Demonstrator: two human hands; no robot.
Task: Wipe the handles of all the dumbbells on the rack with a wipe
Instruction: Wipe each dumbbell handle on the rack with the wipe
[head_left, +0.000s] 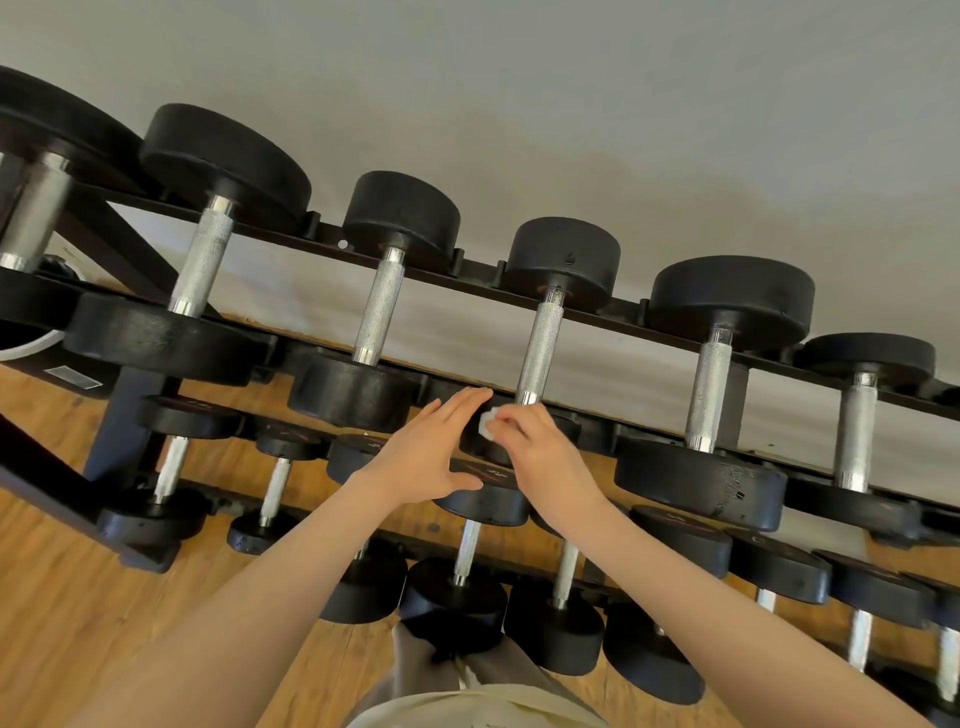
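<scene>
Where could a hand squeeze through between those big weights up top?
Open gaps flank each top-row handle, widest between that one and the handle to its right. The lower row is crowded, its heads nearly touching. Bare wooden floor lies left of the rack.

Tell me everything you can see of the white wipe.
The wipe is a small white wad, crumpled rather than spread flat, and looks like soft paper or cloth. Only a bit shows: the right hand pinches it at the fingertips and covers the rest. It sits just below the lower end of a knurled metal dumbbell handle on the top tier of the rack, not on it. The open left hand's fingertips lie close beside it; contact is unclear.
</scene>
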